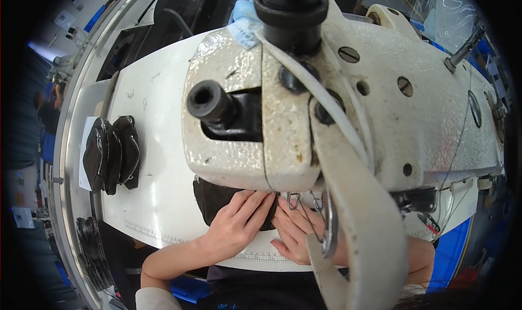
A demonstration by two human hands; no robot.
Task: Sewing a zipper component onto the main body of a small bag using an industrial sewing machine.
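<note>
A black fabric pouch [209, 201] lies under the front end of a cream sewing machine [228, 160], partly hidden by its head. My left hand [239, 223] is over the pouch, fingers close together and pressing its edge beside the needle area. From the other side, my right hand [293, 234] has its fingertips at the pouch's right edge, with the thumb lower down; thread guides and a metal lever [329, 223] cover part of it. The fingertips of both hands nearly meet. The machine head hides the needle and presser foot.
Several black zippered pouches [111, 155] stand bunched on the white table [163, 201] at the left, next to a white sheet [87, 152]. A ruler scale runs along the near edge. A pale strap [375, 217] hangs in front on the right. Small red-handled snips [429, 223] lie at the right.
</note>
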